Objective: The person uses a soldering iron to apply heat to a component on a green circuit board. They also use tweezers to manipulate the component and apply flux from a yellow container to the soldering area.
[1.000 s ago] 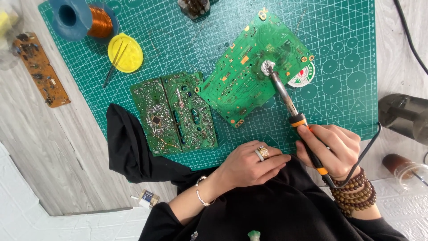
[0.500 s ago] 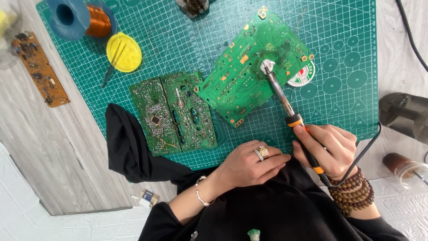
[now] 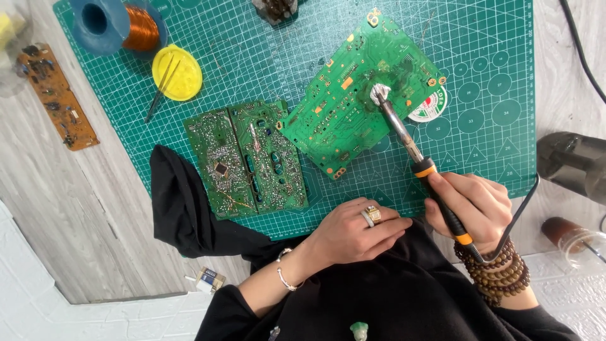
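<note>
Green gridded cutting mat point(image 3: 480, 38) covers most of a pale wood-grain table point(image 3: 76, 208), and on it lies a large green circuit board point(image 3: 353, 101), tilted, with a second, darker pair of boards point(image 3: 246, 158) just to its left. The right hand point(image 3: 470, 205) is closed around the black and orange handle of a soldering iron point(image 3: 410, 148), whose tip rests on a blackened spot near the middle of the large board. The left hand point(image 3: 353, 230), wearing a ring, lies loosely curled with its fingers together on black cloth point(image 3: 189, 208) at the mat's near edge, holding nothing. A copper wire spool point(image 3: 136, 28) and a yellow lid point(image 3: 180, 72) sit far left.
</note>
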